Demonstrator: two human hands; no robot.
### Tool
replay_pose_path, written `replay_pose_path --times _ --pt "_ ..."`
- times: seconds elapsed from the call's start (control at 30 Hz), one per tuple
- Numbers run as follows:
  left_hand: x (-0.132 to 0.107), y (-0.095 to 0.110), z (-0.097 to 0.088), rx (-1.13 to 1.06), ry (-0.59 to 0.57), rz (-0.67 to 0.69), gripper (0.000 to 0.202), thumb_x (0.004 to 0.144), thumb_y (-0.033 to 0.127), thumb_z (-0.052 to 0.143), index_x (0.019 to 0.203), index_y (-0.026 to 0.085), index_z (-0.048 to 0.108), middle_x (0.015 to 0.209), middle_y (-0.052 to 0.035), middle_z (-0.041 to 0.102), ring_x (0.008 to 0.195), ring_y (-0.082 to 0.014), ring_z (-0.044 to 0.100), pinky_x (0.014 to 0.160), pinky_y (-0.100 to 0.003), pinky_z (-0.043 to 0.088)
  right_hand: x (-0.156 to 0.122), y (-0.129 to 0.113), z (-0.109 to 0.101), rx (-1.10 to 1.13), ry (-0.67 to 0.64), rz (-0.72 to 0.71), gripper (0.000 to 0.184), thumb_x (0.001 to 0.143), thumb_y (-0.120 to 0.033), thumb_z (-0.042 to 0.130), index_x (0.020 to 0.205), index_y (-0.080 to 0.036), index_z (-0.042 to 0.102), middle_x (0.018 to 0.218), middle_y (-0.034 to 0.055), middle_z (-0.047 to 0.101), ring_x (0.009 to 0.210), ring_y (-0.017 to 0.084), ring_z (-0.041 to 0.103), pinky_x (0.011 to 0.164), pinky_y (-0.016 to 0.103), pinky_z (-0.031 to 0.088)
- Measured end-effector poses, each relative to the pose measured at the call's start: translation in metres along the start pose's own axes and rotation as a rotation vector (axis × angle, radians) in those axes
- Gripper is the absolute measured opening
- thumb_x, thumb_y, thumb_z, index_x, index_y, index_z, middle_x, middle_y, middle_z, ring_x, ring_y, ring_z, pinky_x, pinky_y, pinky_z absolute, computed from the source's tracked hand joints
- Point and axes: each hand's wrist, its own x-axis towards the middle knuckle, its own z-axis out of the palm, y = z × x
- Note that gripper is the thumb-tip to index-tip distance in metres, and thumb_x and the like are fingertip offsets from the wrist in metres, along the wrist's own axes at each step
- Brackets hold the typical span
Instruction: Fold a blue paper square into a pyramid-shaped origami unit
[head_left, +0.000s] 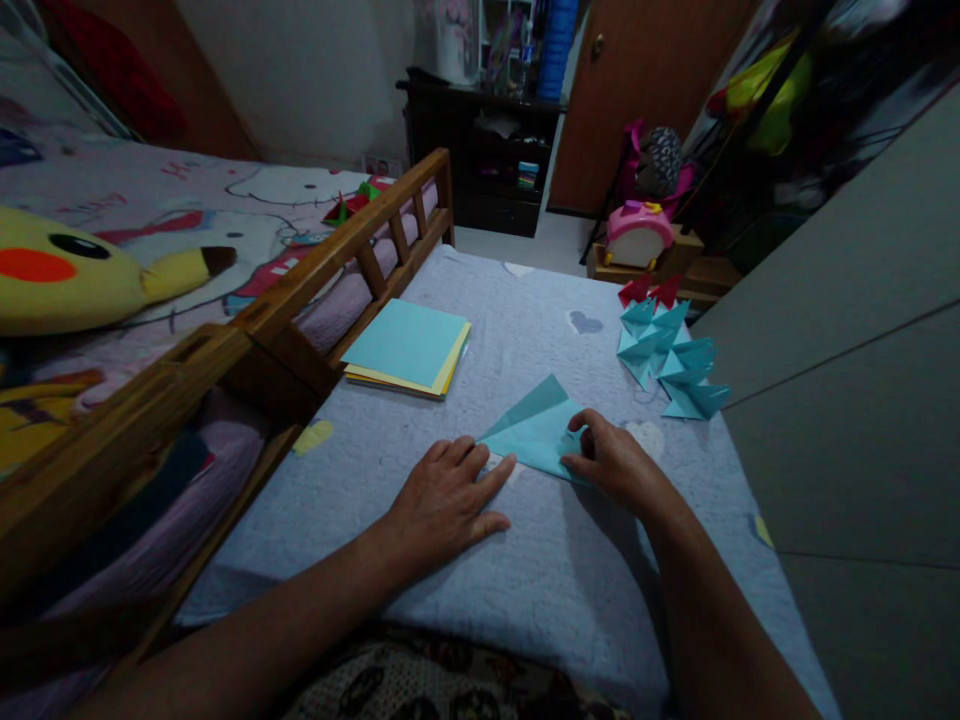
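A light blue sheet of origami paper (536, 425), folded into a pointed shape, lies on the cloth-covered table in front of me. My left hand (454, 495) rests flat at the paper's left corner, fingers spread. At the right end of the paper, my right hand (611, 460) has its thumb and curled index finger on the edge, pinching it. A stack of square paper (409, 345), light blue on top with yellow below, sits farther back on the left. Several folded blue paper pieces (671, 360) stand at the right edge, with red folded paper (651, 291) behind them.
A wooden bed rail (337, 250) borders the table on the left, with a yellow plush toy (90, 275) on the bed beyond. A pale cabinet panel (855, 400) closes off the right side. Behind the table are a dark shelf (480, 150) and a pink toy case (637, 235).
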Motion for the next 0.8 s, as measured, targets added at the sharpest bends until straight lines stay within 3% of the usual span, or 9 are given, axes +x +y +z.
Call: replay_pose_path --times 0.23,0.43,0.63,0.8 --pt "0.0002 -0.0001 0.0011 -0.008 0.014 0.000 0.065 0.091 0.058 0.064 0.146 0.027 0.047 0.125 -0.0086 0.057 0.116 -0.0307 0.046 0.096 -0.043 0.039 -0.0039 -0.0026 -0.0088 -0.043 -0.030 0.025 0.012 0.076 -0.024 0.067 0.080 -0.021 0.056 0.069 -0.0011 0.062 0.063 0.016 0.056 0.060 0.028 0.036" --pt "-0.0009 -0.0002 0.0060 0.006 0.066 0.019 0.060 0.093 0.052 0.063 0.143 0.024 0.048 0.133 -0.0105 0.055 0.120 -0.0318 0.046 0.103 -0.046 0.039 -0.0062 -0.0038 -0.0109 -0.105 -0.083 0.002 0.018 0.077 -0.020 0.068 0.068 -0.021 0.053 0.065 -0.0016 0.059 0.059 0.013 0.052 0.054 0.026 0.031" --pt "0.0008 0.0008 0.0087 -0.030 0.076 0.109 0.053 0.097 0.040 0.058 0.142 0.015 0.044 0.136 -0.0118 0.056 0.123 -0.0286 0.048 0.110 -0.042 0.037 -0.0065 -0.0059 -0.0109 -0.194 -0.130 -0.022 0.021 0.088 -0.028 0.060 0.069 -0.019 0.062 0.065 0.0018 0.062 0.059 0.014 0.051 0.056 0.028 0.028" --pt "0.0050 0.0019 0.0036 -0.084 0.028 0.091 0.063 0.094 0.046 0.064 0.145 0.017 0.041 0.129 -0.0097 0.058 0.117 -0.0272 0.050 0.108 -0.040 0.039 -0.0043 -0.0047 -0.0083 -0.261 -0.126 0.015 0.028 0.091 -0.030 0.055 0.069 -0.018 0.066 0.064 0.0043 0.064 0.058 0.015 0.051 0.057 0.030 0.027"
